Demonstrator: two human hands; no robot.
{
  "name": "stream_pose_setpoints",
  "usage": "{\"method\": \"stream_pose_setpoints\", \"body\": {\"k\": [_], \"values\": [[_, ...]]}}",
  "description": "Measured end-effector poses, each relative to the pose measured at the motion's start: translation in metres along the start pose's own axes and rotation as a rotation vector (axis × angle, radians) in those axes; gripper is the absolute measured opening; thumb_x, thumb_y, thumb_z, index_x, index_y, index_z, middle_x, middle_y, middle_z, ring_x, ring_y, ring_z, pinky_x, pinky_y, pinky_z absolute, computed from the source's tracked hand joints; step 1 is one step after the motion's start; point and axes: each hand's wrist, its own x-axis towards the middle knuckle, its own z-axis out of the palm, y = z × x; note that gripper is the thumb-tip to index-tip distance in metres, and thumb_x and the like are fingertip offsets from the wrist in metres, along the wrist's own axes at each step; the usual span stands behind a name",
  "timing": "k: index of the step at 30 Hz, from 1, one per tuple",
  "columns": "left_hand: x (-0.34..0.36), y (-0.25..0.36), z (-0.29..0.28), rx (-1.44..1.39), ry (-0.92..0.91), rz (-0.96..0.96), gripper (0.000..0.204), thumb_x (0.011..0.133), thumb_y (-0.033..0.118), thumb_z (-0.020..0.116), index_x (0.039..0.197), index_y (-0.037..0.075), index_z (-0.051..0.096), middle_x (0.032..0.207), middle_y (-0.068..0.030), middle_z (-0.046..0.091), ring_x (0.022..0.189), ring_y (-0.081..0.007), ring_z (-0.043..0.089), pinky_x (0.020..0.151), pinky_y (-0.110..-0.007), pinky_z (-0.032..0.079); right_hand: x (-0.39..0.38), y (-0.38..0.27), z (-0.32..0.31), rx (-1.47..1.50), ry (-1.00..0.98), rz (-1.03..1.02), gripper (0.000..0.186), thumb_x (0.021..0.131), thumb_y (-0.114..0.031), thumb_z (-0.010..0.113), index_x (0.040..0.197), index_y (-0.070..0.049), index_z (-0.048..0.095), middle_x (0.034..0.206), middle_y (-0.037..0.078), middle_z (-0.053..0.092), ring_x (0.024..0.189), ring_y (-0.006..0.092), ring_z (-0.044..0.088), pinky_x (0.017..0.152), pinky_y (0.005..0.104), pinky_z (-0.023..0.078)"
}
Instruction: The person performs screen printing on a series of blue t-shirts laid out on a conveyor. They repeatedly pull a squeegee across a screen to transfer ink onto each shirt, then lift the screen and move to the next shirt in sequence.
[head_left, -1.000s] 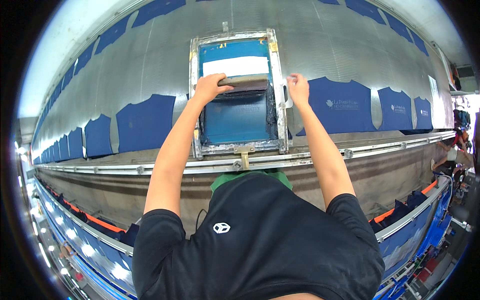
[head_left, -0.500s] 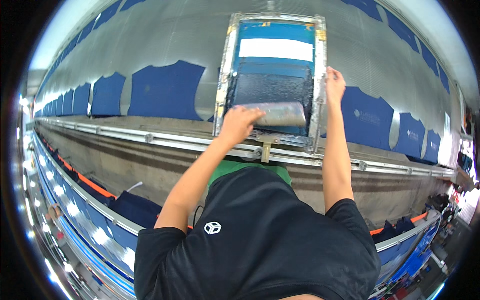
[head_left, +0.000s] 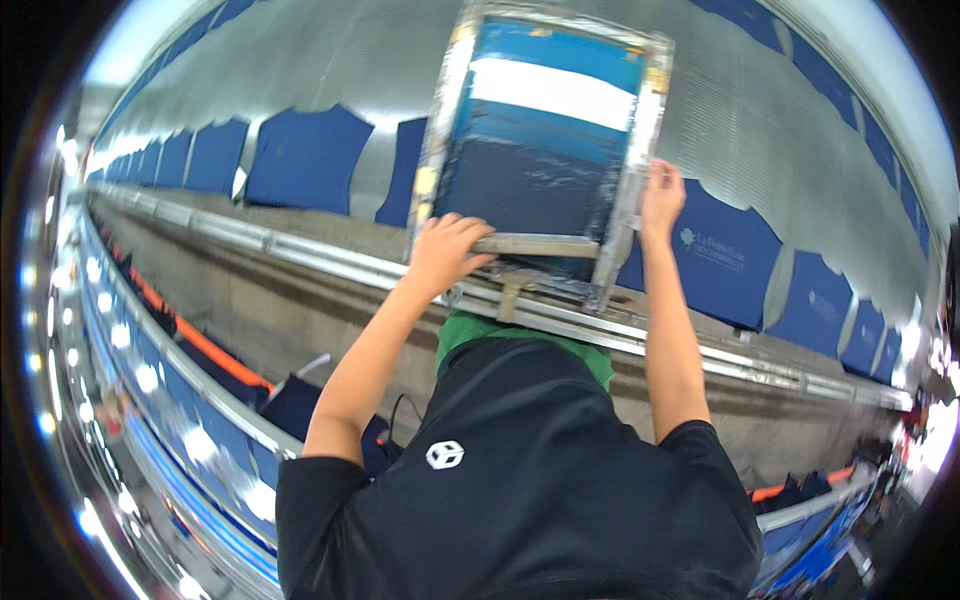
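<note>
A metal-framed printing screen (head_left: 655, 80), teal with a white band across its far part and dark ink over its near part, sits on the long grey table (head_left: 740, 110). My left hand (head_left: 450, 250) grips the left end of a long squeegee (head_left: 545, 245) lying crosswise at the screen's near end. My right hand (head_left: 662, 195) is at the screen's right edge, its fingers curled at the side handle, partly hidden and slightly blurred.
Navy fabric pieces (head_left: 305, 160) lie in rows along both sides of the table, some with pale prints (head_left: 715, 245). A metal rail (head_left: 230, 230) runs along the near edge. Below are a concrete floor and another rack with orange edging (head_left: 215, 355) and dark fabric.
My left hand has drawn the squeegee from the screen's middle to its near end, leaving dark ink behind it. My right hand stays at the right edge. The view has shifted and tilted.
</note>
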Motion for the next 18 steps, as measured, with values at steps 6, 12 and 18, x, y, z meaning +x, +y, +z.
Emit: {"method": "stream_pose_setpoints", "body": {"k": [6, 12, 18], "values": [[-0.048, -0.048, -0.037, 0.007, -0.162, -0.111, 0.044, 0.063, 0.009, 0.079, 0.105, 0.019, 0.072, 0.115, -0.0019, 0.072, 0.102, -0.0310, 0.065, 0.085, -0.044, 0.051, -0.065, -0.050, 0.076, -0.042, 0.016, -0.037, 0.022, 0.098, -0.024, 0.063, 0.107, -0.005, 0.069, 0.096, 0.022, 0.072, 0.090, 0.0401, 0.070, 0.083, 0.0459, 0.056], [-0.072, -0.020, -0.011, 0.019, -0.102, -0.026, 0.054, 0.063, 0.002, 0.077, 0.115, 0.016, 0.075, 0.115, -0.0013, 0.073, 0.104, -0.0294, 0.064, 0.088, -0.044, 0.048, -0.079, -0.034, 0.028, -0.143, 0.038, 0.161, 0.028, 0.098, -0.036, 0.067, 0.116, -0.015, 0.064, 0.065, 0.013, 0.067, 0.067, 0.0340, 0.069, 0.068, 0.0470, 0.053], [-0.064, -0.021, -0.027, -0.026, -0.098, -0.052, 0.050, 0.065, 0.000, 0.077, 0.113, 0.015, 0.077, 0.113, -0.0012, 0.076, 0.103, -0.0282, 0.066, 0.090, -0.043, 0.049, -0.082, -0.017, 0.025, -0.187, 0.043, 0.161, 0.029, 0.100, -0.037, 0.064, 0.115, -0.013, 0.066, 0.072, 0.016, 0.071, 0.074, 0.0363, 0.072, 0.071, 0.0510, 0.053]]}}
